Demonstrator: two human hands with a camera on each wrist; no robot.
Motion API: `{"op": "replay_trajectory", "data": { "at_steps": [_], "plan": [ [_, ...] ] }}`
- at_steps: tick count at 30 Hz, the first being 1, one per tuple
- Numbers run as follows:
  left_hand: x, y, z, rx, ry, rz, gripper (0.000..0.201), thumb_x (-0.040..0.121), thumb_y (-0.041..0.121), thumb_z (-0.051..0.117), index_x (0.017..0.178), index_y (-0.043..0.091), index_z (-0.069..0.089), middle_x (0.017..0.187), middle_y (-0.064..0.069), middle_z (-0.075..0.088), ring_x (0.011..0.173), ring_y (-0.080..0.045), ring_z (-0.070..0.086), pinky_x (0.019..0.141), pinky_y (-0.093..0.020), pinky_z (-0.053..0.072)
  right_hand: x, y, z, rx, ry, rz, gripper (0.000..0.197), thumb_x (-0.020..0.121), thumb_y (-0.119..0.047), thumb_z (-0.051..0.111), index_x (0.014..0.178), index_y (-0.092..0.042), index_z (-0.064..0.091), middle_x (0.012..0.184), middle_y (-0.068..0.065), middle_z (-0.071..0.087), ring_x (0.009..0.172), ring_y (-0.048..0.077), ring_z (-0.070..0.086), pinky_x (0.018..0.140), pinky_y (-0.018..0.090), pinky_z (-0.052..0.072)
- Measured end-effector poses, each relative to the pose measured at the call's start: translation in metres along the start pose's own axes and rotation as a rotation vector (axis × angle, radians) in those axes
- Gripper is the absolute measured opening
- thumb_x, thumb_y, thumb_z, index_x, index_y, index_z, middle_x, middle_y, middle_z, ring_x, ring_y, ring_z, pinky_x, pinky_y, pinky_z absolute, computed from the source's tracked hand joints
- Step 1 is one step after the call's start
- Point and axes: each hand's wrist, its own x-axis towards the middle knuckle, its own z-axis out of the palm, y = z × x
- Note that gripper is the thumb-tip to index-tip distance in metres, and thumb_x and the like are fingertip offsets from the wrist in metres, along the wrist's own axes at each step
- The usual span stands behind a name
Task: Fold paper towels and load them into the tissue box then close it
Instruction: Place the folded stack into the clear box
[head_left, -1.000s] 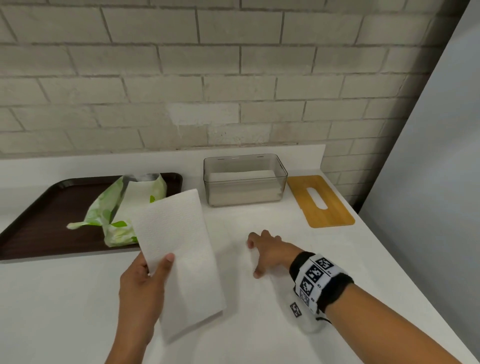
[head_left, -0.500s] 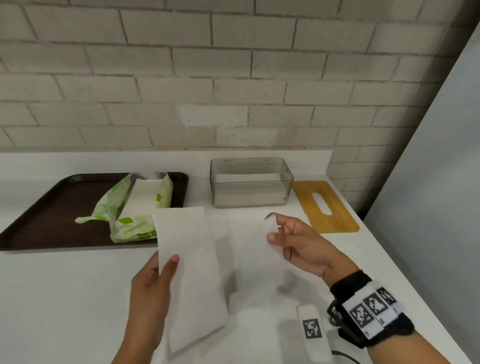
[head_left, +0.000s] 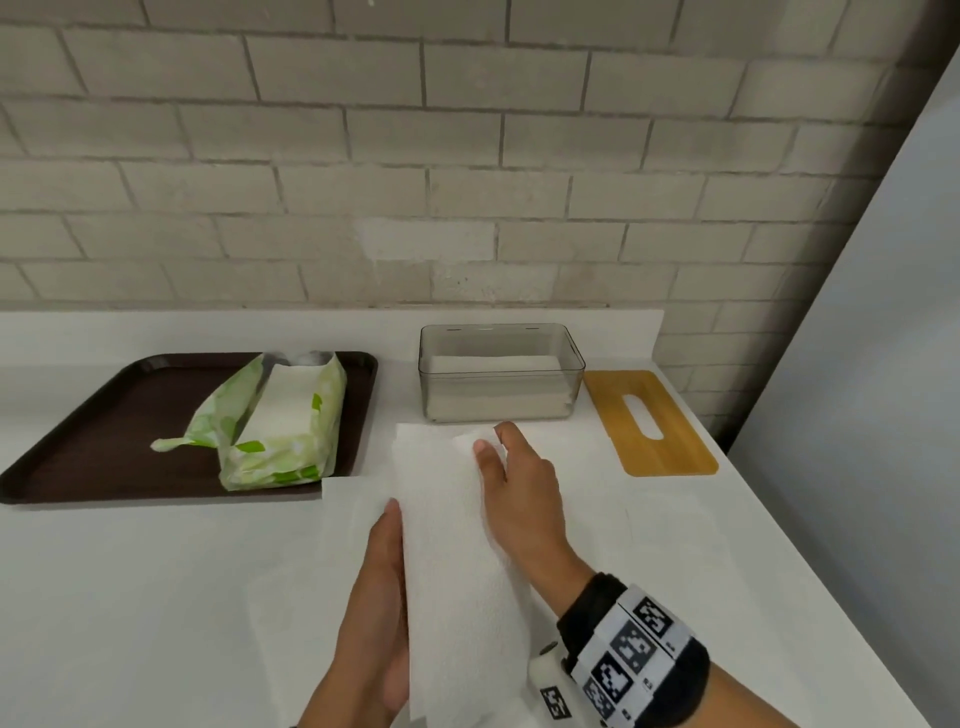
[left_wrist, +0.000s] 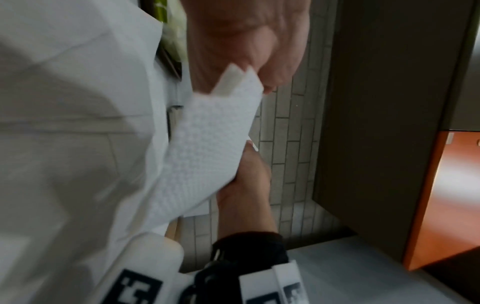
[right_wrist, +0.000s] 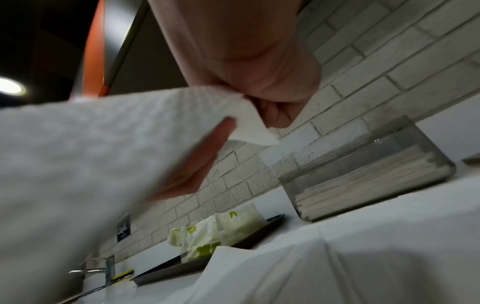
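A white paper towel (head_left: 447, 561) is held above the counter as a long folded strip. My left hand (head_left: 387, 525) grips its left edge, thumb on top and fingers underneath. My right hand (head_left: 493, 441) pinches the far corner, which shows as the paper towel corner (right_wrist: 249, 121) in the right wrist view and as the paper towel (left_wrist: 207, 144) in the left wrist view. More white sheet (head_left: 348, 499) lies flat under the hands. The clear tissue box (head_left: 501, 338) stands open behind, with folded towels inside. Its bamboo lid (head_left: 649, 421) lies to the right.
A dark tray (head_left: 104, 426) at the left carries an opened green towel package (head_left: 280, 421). The brick wall runs behind the counter. A grey panel stands past the counter's right edge (head_left: 779, 545). A faucet (right_wrist: 103, 269) shows far left.
My right hand has carried its flap of the towel leftward over the part my left hand holds, making one strip. Both hands have moved toward the box.
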Motion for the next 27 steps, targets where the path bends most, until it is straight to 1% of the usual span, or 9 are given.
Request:
{"op": "replay_trajectory", "data": {
  "at_steps": [2, 5, 7, 10, 16, 18, 21, 24, 27],
  "plan": [
    [-0.002, 0.0, -0.005, 0.047, 0.006, 0.017, 0.032, 0.096, 0.043, 0.043, 0.106, 0.023, 0.065, 0.092, -0.003, 0.076, 0.084, -0.02, 0.072, 0.073, -0.036, 0.049, 0.0, -0.002, 0.007, -0.034, -0.035, 0.004, 0.033, 0.099, -0.039, 0.037, 0.123, -0.018, 0.047, 0.065, -0.004, 0.045, 0.071, 0.02, 0.049, 0.067, 0.032, 0.041],
    [-0.005, 0.002, -0.017, 0.153, 0.067, 0.06, 0.026, 0.093, 0.012, 0.052, 0.116, 0.015, 0.062, 0.101, -0.012, 0.074, 0.094, -0.034, 0.069, 0.084, -0.046, 0.052, 0.008, -0.012, 0.012, 0.008, -0.207, -0.028, 0.025, 0.098, -0.036, 0.041, 0.113, -0.018, 0.051, 0.067, -0.006, 0.048, 0.066, 0.014, 0.049, 0.063, 0.027, 0.041],
    [-0.007, 0.005, -0.034, 0.19, 0.151, 0.095, 0.027, 0.092, 0.004, 0.051, 0.115, 0.011, 0.063, 0.1, -0.015, 0.073, 0.094, -0.037, 0.068, 0.085, -0.048, 0.052, 0.032, -0.014, 0.011, 0.148, -0.247, 0.029, 0.011, 0.098, -0.023, 0.044, 0.098, -0.017, 0.054, 0.068, -0.004, 0.055, 0.053, 0.006, 0.05, 0.053, 0.02, 0.039],
    [-0.014, 0.014, -0.061, 0.177, 0.246, 0.144, 0.027, 0.091, 0.004, 0.052, 0.114, 0.013, 0.063, 0.101, -0.015, 0.073, 0.094, -0.037, 0.067, 0.083, -0.048, 0.051, 0.075, -0.005, 0.007, 0.229, -0.218, 0.209, 0.017, 0.092, -0.001, 0.04, 0.091, -0.011, 0.055, 0.071, 0.007, 0.058, 0.053, 0.014, 0.051, 0.046, 0.022, 0.045],
    [-0.029, 0.019, -0.09, 0.161, 0.413, 0.252, 0.02, 0.09, 0.001, 0.053, 0.1, 0.016, 0.061, 0.089, -0.005, 0.067, 0.083, -0.025, 0.062, 0.075, -0.037, 0.046, 0.093, 0.027, 0.035, -0.386, -0.617, 0.326, 0.021, 0.087, -0.004, 0.052, 0.067, -0.005, 0.049, 0.071, 0.01, 0.056, 0.063, 0.024, 0.06, 0.062, 0.03, 0.053],
    [-0.031, 0.015, -0.097, 0.195, 0.441, 0.256, 0.02, 0.09, -0.001, 0.054, 0.101, 0.014, 0.06, 0.088, -0.003, 0.066, 0.081, -0.023, 0.061, 0.08, -0.038, 0.044, 0.087, 0.026, 0.044, -0.483, -0.638, 0.263, 0.025, 0.087, -0.026, 0.06, 0.078, -0.006, 0.05, 0.077, 0.006, 0.054, 0.069, 0.021, 0.055, 0.062, 0.028, 0.048],
    [-0.033, 0.009, -0.104, 0.224, 0.454, 0.231, 0.022, 0.089, -0.001, 0.054, 0.092, 0.019, 0.063, 0.09, -0.006, 0.069, 0.085, -0.027, 0.063, 0.074, -0.036, 0.046, 0.082, 0.022, 0.064, -0.672, -0.66, 0.178, 0.049, 0.081, -0.047, 0.062, 0.109, -0.008, 0.053, 0.109, 0.01, 0.057, 0.104, 0.027, 0.054, 0.092, 0.037, 0.046],
    [-0.035, 0.008, -0.104, 0.206, 0.452, 0.198, 0.021, 0.089, 0.0, 0.053, 0.097, 0.016, 0.064, 0.091, -0.009, 0.07, 0.086, -0.029, 0.064, 0.076, -0.038, 0.047, 0.081, 0.022, 0.085, -0.699, -0.657, 0.254, 0.047, 0.079, -0.038, 0.067, 0.113, -0.011, 0.05, 0.124, 0.009, 0.051, 0.119, 0.033, 0.043, 0.102, 0.044, 0.037],
    [-0.039, 0.012, -0.098, 0.161, 0.417, 0.198, 0.028, 0.092, 0.001, 0.05, 0.117, 0.006, 0.059, 0.095, -0.009, 0.067, 0.086, -0.027, 0.062, 0.072, -0.034, 0.045, 0.087, 0.02, 0.082, -0.394, -0.558, 0.242, 0.022, 0.084, -0.018, 0.062, 0.103, -0.009, 0.054, 0.108, 0.006, 0.058, 0.106, 0.028, 0.053, 0.086, 0.029, 0.045]
  ]
}}
